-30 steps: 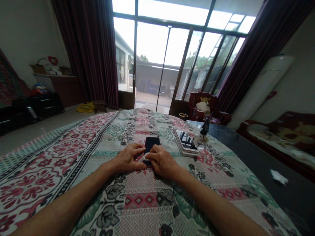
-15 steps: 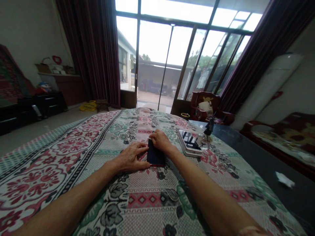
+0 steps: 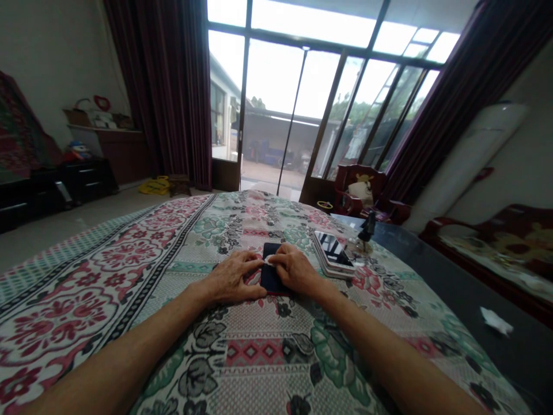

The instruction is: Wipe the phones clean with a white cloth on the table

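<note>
A flat dark-blue rectangular object with a red lower edge (image 3: 272,281), possibly a phone or a thin case, lies on the patterned tablecloth (image 3: 254,323). Along its left side rests my left hand (image 3: 235,276), fingers and thumb spread, the tips touching its edge and lower corner. My right hand (image 3: 296,268) is over its upper right part. Pinched in those fingers is a small white wad (image 3: 268,260), like tissue or cloth, pressed on the dark surface. The right hand covers part of the object.
Right of my hands lies a stack of white-edged devices (image 3: 334,253), the top one with a glossy screen. Behind it stands a small black figure-like object (image 3: 367,230). A crumpled white tissue (image 3: 496,321) lies on the dark surface (image 3: 458,300) at right.
My right hand has slid from the top of the dark object down and rightward across it, and the white wad now shows more. My left hand has stayed at the left edge.
</note>
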Action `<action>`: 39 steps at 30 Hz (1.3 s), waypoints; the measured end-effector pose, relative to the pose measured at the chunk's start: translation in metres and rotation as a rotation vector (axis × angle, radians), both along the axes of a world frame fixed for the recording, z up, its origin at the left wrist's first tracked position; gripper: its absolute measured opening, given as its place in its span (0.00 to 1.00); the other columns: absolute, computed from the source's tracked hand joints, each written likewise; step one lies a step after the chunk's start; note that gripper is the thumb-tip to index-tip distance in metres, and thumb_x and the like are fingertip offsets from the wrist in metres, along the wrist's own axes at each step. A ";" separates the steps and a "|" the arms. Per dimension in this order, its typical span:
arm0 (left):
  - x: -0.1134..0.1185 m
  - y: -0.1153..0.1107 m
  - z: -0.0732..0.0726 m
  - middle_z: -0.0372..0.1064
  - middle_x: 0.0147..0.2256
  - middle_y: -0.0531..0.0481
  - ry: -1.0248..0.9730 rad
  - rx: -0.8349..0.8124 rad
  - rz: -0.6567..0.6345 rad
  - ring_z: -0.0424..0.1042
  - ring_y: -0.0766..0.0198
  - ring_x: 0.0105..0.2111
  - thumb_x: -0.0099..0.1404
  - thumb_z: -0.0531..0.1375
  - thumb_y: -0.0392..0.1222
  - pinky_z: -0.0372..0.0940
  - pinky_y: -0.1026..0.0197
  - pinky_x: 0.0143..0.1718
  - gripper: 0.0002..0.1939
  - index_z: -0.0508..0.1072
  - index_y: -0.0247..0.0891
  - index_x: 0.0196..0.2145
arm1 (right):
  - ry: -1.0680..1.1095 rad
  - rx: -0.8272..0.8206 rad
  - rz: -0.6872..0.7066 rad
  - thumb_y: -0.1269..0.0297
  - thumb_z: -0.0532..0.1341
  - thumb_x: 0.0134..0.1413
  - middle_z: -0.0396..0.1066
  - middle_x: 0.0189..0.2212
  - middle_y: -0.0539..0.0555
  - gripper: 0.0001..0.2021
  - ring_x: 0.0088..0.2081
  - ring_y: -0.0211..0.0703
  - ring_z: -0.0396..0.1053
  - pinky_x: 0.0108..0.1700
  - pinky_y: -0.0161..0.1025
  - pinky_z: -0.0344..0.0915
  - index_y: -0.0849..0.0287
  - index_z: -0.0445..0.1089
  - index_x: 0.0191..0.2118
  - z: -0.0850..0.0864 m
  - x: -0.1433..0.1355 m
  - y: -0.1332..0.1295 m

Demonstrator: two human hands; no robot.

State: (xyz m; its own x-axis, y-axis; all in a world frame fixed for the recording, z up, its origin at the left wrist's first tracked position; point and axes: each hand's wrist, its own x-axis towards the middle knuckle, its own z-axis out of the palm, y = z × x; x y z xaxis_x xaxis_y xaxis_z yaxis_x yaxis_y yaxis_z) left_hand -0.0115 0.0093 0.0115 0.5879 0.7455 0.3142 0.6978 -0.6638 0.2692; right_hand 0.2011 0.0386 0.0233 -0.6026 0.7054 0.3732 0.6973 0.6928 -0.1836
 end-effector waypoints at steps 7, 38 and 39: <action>0.002 -0.001 0.002 0.63 0.54 0.46 -0.004 -0.005 0.008 0.61 0.52 0.53 0.58 0.60 0.57 0.58 0.51 0.56 0.28 0.67 0.44 0.53 | -0.028 -0.002 -0.064 0.71 0.55 0.58 0.68 0.37 0.56 0.13 0.41 0.43 0.64 0.45 0.38 0.59 0.57 0.76 0.42 0.000 -0.010 0.014; 0.002 0.006 -0.012 0.62 0.54 0.45 -0.056 0.000 0.040 0.60 0.50 0.54 0.53 0.64 0.55 0.58 0.50 0.56 0.33 0.66 0.42 0.55 | -0.020 -0.024 0.081 0.74 0.57 0.54 0.64 0.35 0.54 0.07 0.38 0.42 0.58 0.42 0.39 0.57 0.58 0.72 0.33 0.005 -0.011 -0.049; 0.002 0.006 -0.012 0.62 0.54 0.45 -0.058 0.002 0.039 0.60 0.50 0.54 0.53 0.64 0.55 0.58 0.50 0.57 0.33 0.65 0.42 0.55 | -0.019 -0.031 0.088 0.73 0.57 0.53 0.64 0.35 0.54 0.07 0.38 0.42 0.58 0.41 0.39 0.57 0.58 0.71 0.32 0.005 -0.010 -0.054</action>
State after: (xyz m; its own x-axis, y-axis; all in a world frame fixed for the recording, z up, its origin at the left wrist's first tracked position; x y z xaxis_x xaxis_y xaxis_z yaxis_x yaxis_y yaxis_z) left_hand -0.0094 0.0153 -0.0009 0.5387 0.7669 0.3489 0.7065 -0.6368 0.3088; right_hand 0.1914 -0.0151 0.0287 -0.6697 0.6602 0.3401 0.6372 0.7460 -0.1934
